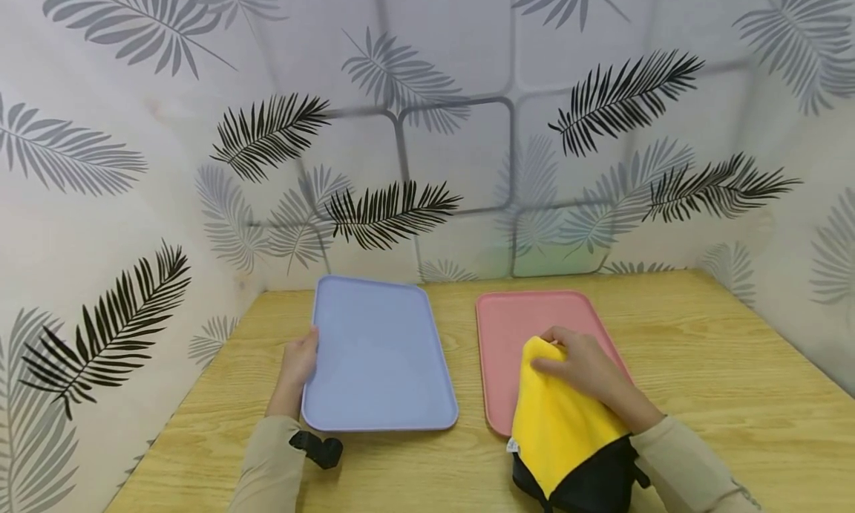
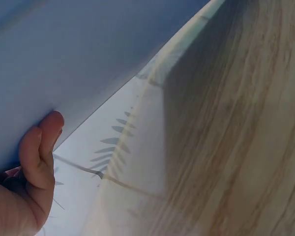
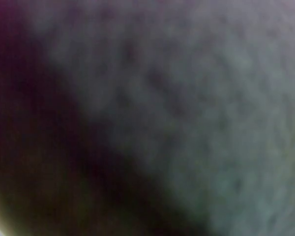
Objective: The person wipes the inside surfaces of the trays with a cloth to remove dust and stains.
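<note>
My left hand (image 1: 298, 358) grips the left edge of a light blue tray (image 1: 377, 357). In the left wrist view its curled fingers (image 2: 39, 152) press against the tray's underside, which is raised off the table. On the right, my right hand (image 1: 582, 364) pinches the upper part of a yellow cloth (image 1: 554, 424) with a small white tag. The cloth hangs down over the near part of a pink tray (image 1: 514, 320). Black material (image 1: 594, 479) shows below the cloth; what it is cannot be made out. Blurred grey, fuzzy fabric (image 3: 201, 113) fills most of the right wrist view.
The pink tray lies on a wood-grain table (image 1: 708, 364), right of the blue one. Behind and beside the table hangs a pale curtain (image 1: 461, 157) with a leaf print. A black wrist device (image 1: 317, 448) sits at the left sleeve.
</note>
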Demonstrator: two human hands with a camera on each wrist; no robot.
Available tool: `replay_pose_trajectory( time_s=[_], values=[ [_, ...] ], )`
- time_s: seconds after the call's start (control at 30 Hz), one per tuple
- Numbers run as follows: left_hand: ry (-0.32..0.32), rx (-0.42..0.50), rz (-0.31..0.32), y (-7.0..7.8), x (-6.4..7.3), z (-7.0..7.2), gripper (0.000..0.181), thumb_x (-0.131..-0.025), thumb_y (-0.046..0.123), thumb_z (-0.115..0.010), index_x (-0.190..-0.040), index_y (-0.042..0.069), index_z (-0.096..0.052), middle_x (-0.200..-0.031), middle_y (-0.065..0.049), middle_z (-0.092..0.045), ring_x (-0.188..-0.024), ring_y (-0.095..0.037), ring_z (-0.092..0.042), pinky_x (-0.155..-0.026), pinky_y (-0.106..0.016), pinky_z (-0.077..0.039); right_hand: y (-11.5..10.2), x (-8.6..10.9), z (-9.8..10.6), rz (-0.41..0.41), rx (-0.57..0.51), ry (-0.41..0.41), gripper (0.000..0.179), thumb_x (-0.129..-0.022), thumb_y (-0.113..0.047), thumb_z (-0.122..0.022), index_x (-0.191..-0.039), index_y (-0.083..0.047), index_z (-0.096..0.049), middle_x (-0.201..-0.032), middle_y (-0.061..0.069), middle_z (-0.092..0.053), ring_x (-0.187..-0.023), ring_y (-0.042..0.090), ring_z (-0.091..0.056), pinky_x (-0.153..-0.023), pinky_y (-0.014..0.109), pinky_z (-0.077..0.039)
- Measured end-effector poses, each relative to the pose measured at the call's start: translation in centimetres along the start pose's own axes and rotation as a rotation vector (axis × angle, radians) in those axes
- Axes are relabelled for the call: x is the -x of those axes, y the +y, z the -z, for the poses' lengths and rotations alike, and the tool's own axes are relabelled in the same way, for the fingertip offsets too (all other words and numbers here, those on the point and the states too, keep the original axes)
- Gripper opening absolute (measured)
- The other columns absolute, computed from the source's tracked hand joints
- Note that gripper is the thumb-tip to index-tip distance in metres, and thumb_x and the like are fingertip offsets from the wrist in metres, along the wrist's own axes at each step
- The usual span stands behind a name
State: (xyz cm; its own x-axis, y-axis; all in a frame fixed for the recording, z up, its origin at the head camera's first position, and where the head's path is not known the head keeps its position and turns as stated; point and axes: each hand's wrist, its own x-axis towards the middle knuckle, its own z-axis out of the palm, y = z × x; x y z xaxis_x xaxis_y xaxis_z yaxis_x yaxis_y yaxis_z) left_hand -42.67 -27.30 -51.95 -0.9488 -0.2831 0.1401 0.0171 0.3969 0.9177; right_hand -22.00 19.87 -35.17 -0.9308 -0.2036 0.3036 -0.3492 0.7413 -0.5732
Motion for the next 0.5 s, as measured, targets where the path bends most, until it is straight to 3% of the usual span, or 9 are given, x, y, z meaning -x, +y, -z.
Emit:
replay_pose_trajectory(
  time_s=[0.07, 0.17, 0.23, 0.27, 0.37, 0.5],
  values=[
    [0.011, -0.009, -0.011, -0.1, 0.1, -0.1, 0.064, -0.085, 0.057, -0.043, -0.088, -0.003, -0.065, -0.087, -0.018, -0.059, -0.076, -0.025, -0.053, -0.064, -0.033, -0.044, -0.1, 0.1, 0.0, 0.007, -0.002, -0.006, 0.024, -0.081, -0.018, -0.064, -0.096, 0.0, -0.058, -0.093, 0.013, -0.06, -0.072, 0.019, -0.05, -0.064, 0.033, -0.04],
    [-0.055, 0.028, -0.001, 0.5, 0.5, 0.0, 0.067, -0.086, 0.056, -0.043, -0.102, -0.006, -0.062, -0.097, -0.026, -0.057, -0.089, -0.034, -0.053, -0.077, -0.041, -0.043, -0.2, 0.1, 0.0, 0.005, -0.004, -0.013, 0.024, -0.081, -0.019, -0.065, -0.096, 0.0, -0.059, -0.092, 0.012, -0.06, -0.072, 0.018, -0.05, -0.063, 0.033, -0.04],
    [-0.061, 0.043, -0.031, 0.2, 0.3, -0.1, 0.064, -0.085, 0.053, -0.048, -0.103, -0.006, -0.062, -0.098, -0.026, -0.058, -0.09, -0.034, -0.053, -0.077, -0.039, -0.043, -0.2, 0.1, -0.1, 0.007, -0.005, -0.016, 0.025, -0.081, -0.019, -0.065, -0.096, 0.0, -0.059, -0.092, 0.011, -0.06, -0.072, 0.018, -0.05, -0.063, 0.033, -0.04],
    [-0.09, 0.045, -0.015, 0.0, 0.0, -0.2, 0.065, -0.086, 0.053, -0.046, -0.106, -0.007, -0.06, -0.103, -0.027, -0.056, -0.096, -0.036, -0.052, -0.082, -0.041, -0.041, -0.2, 0.1, -0.1, 0.009, -0.006, -0.015, 0.025, -0.081, -0.019, -0.065, -0.096, 0.0, -0.059, -0.092, 0.011, -0.06, -0.072, 0.018, -0.05, -0.064, 0.033, -0.04],
    [-0.043, -0.024, -0.021, -3.1, -2.5, -1.5, 0.067, -0.086, 0.057, -0.041, -0.101, -0.005, -0.063, -0.102, -0.024, -0.058, -0.091, -0.033, -0.054, -0.078, -0.039, -0.043, -0.1, 0.1, -0.1, 0.018, -0.005, -0.014, 0.025, -0.081, -0.019, -0.065, -0.097, 0.0, -0.059, -0.092, 0.011, -0.06, -0.073, 0.018, -0.05, -0.065, 0.034, -0.04],
    [-0.03, -0.094, 0.015, -8.9, -7.5, -3.5, 0.082, -0.079, 0.071, -0.034, -0.102, -0.003, -0.063, -0.108, -0.023, -0.057, -0.099, -0.035, -0.051, -0.083, -0.046, -0.039, 0.1, 0.0, -0.3, 0.017, -0.006, -0.014, 0.023, -0.081, -0.018, -0.065, -0.096, -0.001, -0.059, -0.091, 0.01, -0.06, -0.072, 0.017, -0.05, -0.065, 0.033, -0.04]
  ],
)
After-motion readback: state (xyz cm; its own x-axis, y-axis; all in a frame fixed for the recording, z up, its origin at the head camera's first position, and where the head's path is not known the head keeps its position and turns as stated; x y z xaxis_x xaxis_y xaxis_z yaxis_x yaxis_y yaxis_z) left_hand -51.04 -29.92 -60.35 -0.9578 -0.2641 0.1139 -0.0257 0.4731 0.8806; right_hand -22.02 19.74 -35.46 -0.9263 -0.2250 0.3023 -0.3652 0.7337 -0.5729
